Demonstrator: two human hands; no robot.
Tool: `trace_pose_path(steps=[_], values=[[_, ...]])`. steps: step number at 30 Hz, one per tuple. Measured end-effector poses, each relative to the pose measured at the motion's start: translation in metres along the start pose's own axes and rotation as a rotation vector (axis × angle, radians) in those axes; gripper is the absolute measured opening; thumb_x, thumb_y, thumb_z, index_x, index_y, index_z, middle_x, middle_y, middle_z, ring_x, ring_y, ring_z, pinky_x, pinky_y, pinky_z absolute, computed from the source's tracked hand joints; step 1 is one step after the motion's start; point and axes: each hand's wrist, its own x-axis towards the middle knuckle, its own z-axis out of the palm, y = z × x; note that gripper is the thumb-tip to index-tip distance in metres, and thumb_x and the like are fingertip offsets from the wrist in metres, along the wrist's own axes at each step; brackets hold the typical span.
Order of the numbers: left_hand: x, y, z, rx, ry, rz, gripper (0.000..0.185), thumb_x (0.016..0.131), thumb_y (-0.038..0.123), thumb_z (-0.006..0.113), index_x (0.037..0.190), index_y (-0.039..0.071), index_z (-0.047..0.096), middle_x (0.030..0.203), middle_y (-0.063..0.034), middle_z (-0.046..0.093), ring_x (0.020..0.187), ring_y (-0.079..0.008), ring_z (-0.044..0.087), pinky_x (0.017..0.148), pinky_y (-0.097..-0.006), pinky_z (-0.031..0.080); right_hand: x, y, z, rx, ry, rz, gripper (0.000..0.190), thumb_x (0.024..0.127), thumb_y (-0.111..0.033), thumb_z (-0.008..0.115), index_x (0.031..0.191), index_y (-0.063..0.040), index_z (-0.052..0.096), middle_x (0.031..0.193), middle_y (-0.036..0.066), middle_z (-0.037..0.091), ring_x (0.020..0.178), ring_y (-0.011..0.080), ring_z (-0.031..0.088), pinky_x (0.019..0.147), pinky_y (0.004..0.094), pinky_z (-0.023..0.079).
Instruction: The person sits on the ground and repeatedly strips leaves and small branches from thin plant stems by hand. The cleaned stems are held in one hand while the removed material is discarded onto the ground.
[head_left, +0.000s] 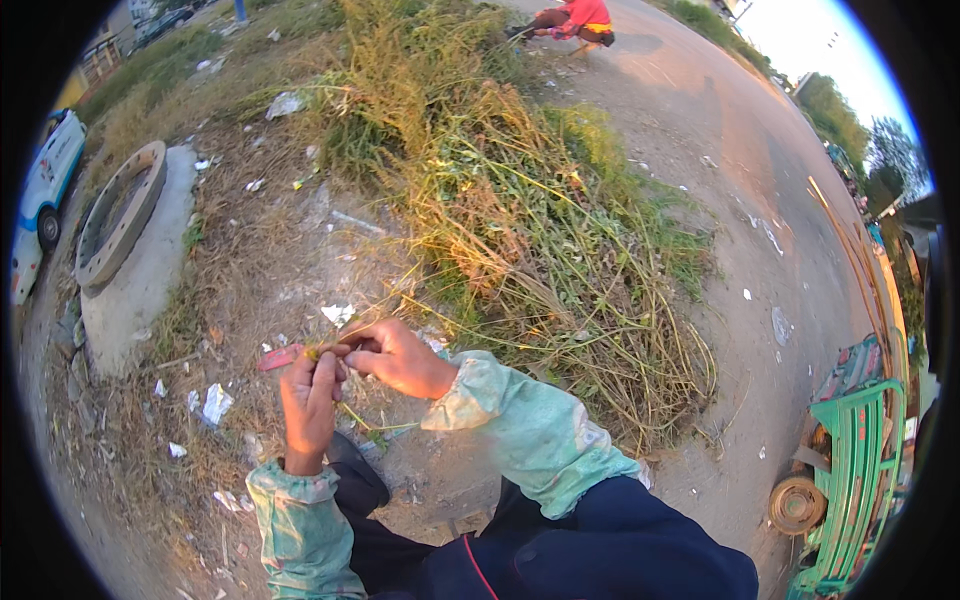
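Both hands meet in front of me, above littered dry ground, in green sleeve covers. My left hand (309, 397) pinches a thin plant stem (352, 414), whose green lower end hangs below the fingers. Against it, my right hand (401, 360) has its thumb and fingertips closed on the upper part of the same plant; the exact grip is partly hidden by the fingers. Just left of the fingertips shows a flat red piece (279, 358); whether it is held or lies on the ground I cannot tell. A large heap of cut weeds (570, 277) lies beyond my right arm.
A concrete manhole ring (124, 214) stands at left on a concrete base, with a white and blue vehicle (49, 180) behind. A green cart (847, 465) is at right beside the road (720, 142). A person in red (581, 19) squats beyond the heap. Paper scraps (217, 403) litter the ground.
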Motion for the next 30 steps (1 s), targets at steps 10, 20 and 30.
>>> trace_pose_path(steps=[10, 20, 30], values=[[-0.003, -0.005, -0.003, -0.206, -0.123, -0.213, 0.019, 0.107, 0.017, 0.058, 0.103, 0.003, 0.069, 0.081, 0.0025, 0.063, 0.063, -0.0033, 0.052, 0.055, -0.0198, 0.040, 0.002, -0.002, -0.003, 0.154, 0.036, 0.010, 0.019, 0.098, -0.009, 0.068, 0.114, 0.001, 0.069, 0.103, 0.002, 0.071, 0.095, 0.0078, 0.062, 0.083, 0.0266, 0.051], [-0.003, -0.017, -0.007, -0.200, -0.103, -0.233, 0.029, 0.109, 0.022, 0.051, 0.121, 0.001, 0.067, 0.096, 0.0002, 0.067, 0.089, -0.0091, 0.063, 0.077, -0.0236, 0.049, 0.007, 0.001, -0.003, 0.206, 0.144, 0.046, 0.014, 0.099, -0.012, 0.068, 0.107, -0.001, 0.068, 0.099, 0.008, 0.074, 0.087, 0.0141, 0.069, 0.078, 0.0290, 0.054], [-0.001, -0.007, -0.033, -0.396, 0.199, -0.109, 0.022, 0.105, 0.018, 0.062, 0.120, 0.003, 0.068, 0.085, 0.0051, 0.059, 0.065, -0.0030, 0.045, 0.057, -0.0189, 0.035, 0.005, -0.007, -0.016, 0.043, 0.148, 0.069, 0.010, 0.100, -0.012, 0.067, 0.102, -0.003, 0.063, 0.088, 0.005, 0.068, 0.074, 0.0116, 0.062, 0.067, 0.0263, 0.050]])
